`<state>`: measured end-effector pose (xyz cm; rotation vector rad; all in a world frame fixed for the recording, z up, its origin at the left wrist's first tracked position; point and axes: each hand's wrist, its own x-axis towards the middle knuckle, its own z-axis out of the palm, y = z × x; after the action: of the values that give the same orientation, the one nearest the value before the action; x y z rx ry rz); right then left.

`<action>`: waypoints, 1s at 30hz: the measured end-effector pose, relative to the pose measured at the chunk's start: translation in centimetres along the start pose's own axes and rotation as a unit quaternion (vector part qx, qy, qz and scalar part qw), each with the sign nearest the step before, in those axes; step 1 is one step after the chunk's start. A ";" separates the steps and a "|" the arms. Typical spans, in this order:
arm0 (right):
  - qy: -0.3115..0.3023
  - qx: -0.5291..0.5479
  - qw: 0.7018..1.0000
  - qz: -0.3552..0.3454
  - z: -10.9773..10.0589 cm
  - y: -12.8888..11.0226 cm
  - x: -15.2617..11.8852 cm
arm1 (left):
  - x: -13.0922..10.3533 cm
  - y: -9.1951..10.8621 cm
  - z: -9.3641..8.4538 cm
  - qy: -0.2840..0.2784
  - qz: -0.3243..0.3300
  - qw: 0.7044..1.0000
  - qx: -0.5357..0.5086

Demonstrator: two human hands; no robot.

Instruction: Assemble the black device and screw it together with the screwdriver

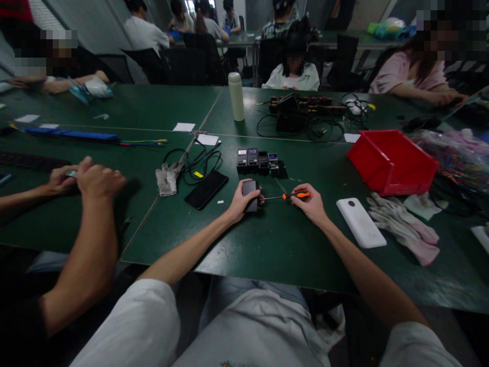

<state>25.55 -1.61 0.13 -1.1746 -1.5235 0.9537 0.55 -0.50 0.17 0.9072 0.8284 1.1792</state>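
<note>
My left hand [241,200] is closed around a small dark rectangular box [250,197], its fingers wrapped over the sides. In my right hand [311,205] is a screwdriver [297,195] with an orange and black handle, pinched between thumb and fingers. Its thin shaft points left, and the tip is at the right side of the box; whether it touches cannot be made out. Just beyond my hands stands a row of small black modules [252,159], with a small circuit board [273,165] at its right end. A black phone [207,189] lies left of my left hand.
Right of my right hand lie a white power bank [361,223], gloves [405,221] and a red bin [391,162]. A pale bottle [236,97] stands farther back, near tangled black cables [324,127]. A co-worker's hands [86,176] work at left, beyond another glove [168,178].
</note>
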 end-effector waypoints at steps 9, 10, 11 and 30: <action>0.004 0.032 0.999 0.041 0.5 -0.5 -0.2 | -0.1 0.1 0.1 0.003 -0.002 1.000 0.001; 0.003 0.030 0.999 0.045 0.5 -0.6 -0.2 | -0.1 0.1 0.1 0.004 -0.002 1.000 0.002; 0.003 0.026 0.999 0.047 0.5 -0.6 -0.3 | -0.1 0.1 0.1 0.004 -0.003 1.000 0.002; 0.018 0.006 1.000 -0.002 0.3 0.0 -0.1 | -0.1 0.2 0.2 0.002 -0.011 1.000 0.005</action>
<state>25.24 -1.74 0.01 -1.1746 -1.4886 0.9336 0.59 -0.57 0.43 0.9021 0.8459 1.1598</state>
